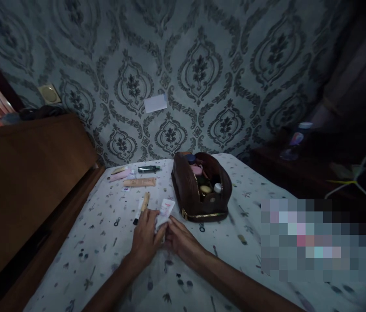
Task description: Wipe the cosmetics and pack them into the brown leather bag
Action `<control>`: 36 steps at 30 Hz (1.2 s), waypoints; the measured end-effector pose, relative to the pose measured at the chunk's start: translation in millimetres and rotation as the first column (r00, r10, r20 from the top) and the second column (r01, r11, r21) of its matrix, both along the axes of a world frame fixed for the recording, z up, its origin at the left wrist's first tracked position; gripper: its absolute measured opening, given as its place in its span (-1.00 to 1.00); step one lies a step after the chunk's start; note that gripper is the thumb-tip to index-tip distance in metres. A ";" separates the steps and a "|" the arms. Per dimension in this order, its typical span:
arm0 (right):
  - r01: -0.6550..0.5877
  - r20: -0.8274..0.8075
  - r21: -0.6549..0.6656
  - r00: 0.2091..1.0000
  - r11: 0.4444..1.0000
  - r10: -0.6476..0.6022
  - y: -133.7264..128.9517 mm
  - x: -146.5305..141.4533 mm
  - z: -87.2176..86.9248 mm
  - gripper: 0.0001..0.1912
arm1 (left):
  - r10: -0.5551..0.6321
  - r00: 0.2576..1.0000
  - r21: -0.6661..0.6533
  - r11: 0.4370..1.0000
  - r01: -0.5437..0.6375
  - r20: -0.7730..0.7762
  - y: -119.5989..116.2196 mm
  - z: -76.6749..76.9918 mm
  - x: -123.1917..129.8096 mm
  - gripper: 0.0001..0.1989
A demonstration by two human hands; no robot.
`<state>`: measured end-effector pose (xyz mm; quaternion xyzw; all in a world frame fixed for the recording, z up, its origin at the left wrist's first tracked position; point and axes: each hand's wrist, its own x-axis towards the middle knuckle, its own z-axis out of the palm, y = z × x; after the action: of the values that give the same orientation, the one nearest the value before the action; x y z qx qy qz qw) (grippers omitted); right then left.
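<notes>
A small white tube (pixel 167 208) with pinkish print points away from me, its lower end among my fingers. My left hand (pixel 145 232) is closed around its left side, thumb across the lower part. From the right, my right hand (pixel 182 239) pinches the same end; its fingertips are partly hidden. Just beyond my left hand lie a slim beige tube (pixel 145 201) and a white tube with a black cap (pixel 136 221). An unzipped brown toiletry bag (pixel 186 203) stands to the right, with a white-capped bottle (pixel 218 187), a gold-lidded item (pixel 205 190) and other cosmetics inside.
Farther back on the patterned sheet (pixel 105 234) lie a peach tube (pixel 139 182), a dark green bottle (pixel 148 169) and a pink tube (pixel 120 175). A wooden panel (pixel 30 173) borders the left. A bottle (pixel 295 141) stands on dark furniture at right; a pixelated patch covers the sheet's right side.
</notes>
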<state>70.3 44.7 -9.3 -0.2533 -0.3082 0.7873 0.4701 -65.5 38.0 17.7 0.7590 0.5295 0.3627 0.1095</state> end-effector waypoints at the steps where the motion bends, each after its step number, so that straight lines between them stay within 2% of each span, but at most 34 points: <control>1: 0.011 0.014 -0.006 1.000 1.000 -0.011 -0.2 0.9 -2.6 -0.44 | -0.003 1.000 0.009 1.000 0.004 -0.028 0.9 -0.9 1.1 -0.74; 6: 0.052 0.113 0.000 0.992 0.999 -0.051 0.3 4.6 -14.7 -0.43 | 0.019 0.997 0.021 1.000 -0.017 -0.073 5.9 -8.2 10.6 -0.48; 9: 0.045 0.181 0.052 0.982 0.998 -0.054 1.2 7.1 -14.4 -0.45 | 0.033 0.999 0.024 0.999 -0.032 -0.034 10.1 -10.0 14.3 -0.44; 14: -0.083 0.274 0.088 0.960 0.993 0.056 -1.4 11.4 -5.2 -0.36 | 0.067 0.991 0.045 0.996 -0.073 0.114 16.5 -2.6 9.4 -0.57; 18: -0.222 0.345 0.171 0.926 0.960 0.153 -5.9 14.6 3.3 -0.43 | 0.117 0.957 -0.072 0.992 -0.102 0.265 21.1 0.5 0.1 -0.78; 21: -0.289 0.361 0.194 0.910 0.938 0.206 -8.6 16.0 7.6 -0.48 | 0.122 0.895 -0.123 0.989 -0.076 0.429 24.2 -0.2 -5.3 -0.71; 24: -0.303 0.302 0.118 0.918 0.946 0.257 -10.1 16.6 7.5 -0.53 | 0.135 0.846 -0.117 0.989 -0.087 0.515 26.3 1.6 -9.9 -0.64; 29: -0.253 0.078 -0.119 0.962 0.960 0.263 -7.9 18.7 1.3 -0.51 | 0.195 0.757 -0.126 0.981 -0.148 0.624 30.5 4.7 -20.2 -0.57; 33: -0.300 0.066 -0.142 0.948 0.943 0.311 -5.2 20.4 2.3 -0.50 | 0.217 0.696 -0.155 0.976 -0.152 0.684 34.5 1.4 -26.6 -0.57; 36: -0.251 0.131 -0.115 0.955 0.961 0.266 -4.5 21.5 5.0 -0.49 | 0.214 0.672 -0.197 0.975 -0.104 0.709 36.4 -0.9 -28.5 -0.58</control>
<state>91.9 40.3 -4.3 -0.2901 -0.3334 0.8356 0.3263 -94.0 74.4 16.8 0.4945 0.5310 0.6034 0.3307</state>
